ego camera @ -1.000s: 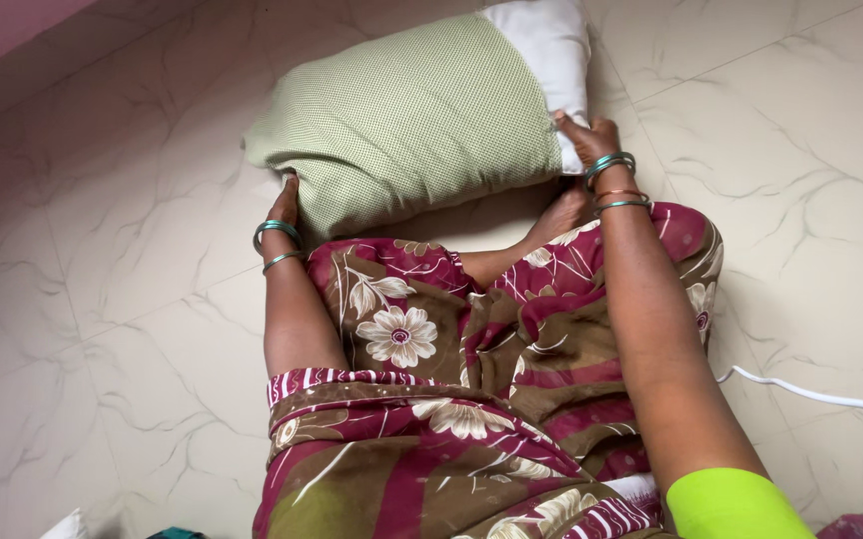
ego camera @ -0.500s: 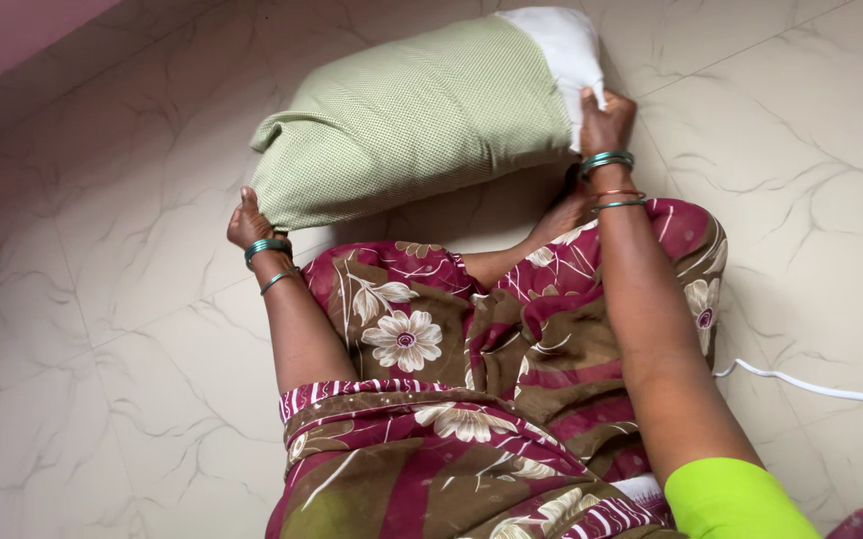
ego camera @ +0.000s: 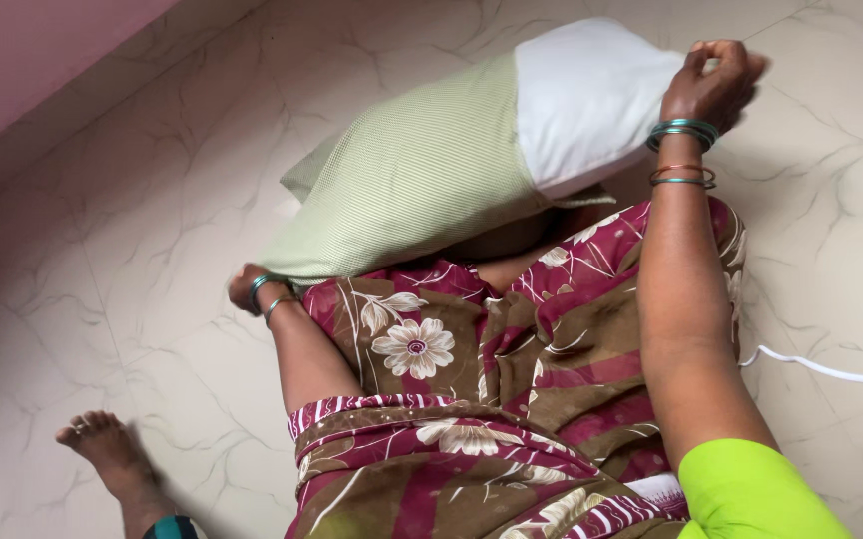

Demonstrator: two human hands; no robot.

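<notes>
Pillow (ego camera: 581, 110) sits half inside a pale green checked cover (ego camera: 421, 180), its white end sticking out toward the upper right, and I see the whole bundle lifted above my lap, tilted so the green end dips lower left. My right hand (ego camera: 711, 85) pinches the white end at its far corner, fingers curled tight on the fabric. My left hand (ego camera: 250, 287) is at the lower corner of the cover; I cannot tell whether its fingers are clenched there, since the cover hides them. Beneath is my floral maroon and brown garment (ego camera: 471, 399). Around that, the pale marbled floor tiles (ego camera: 102, 250), a white cable (ego camera: 831, 369) at right, and another person's bare foot (ego camera: 102, 444) lower left.
</notes>
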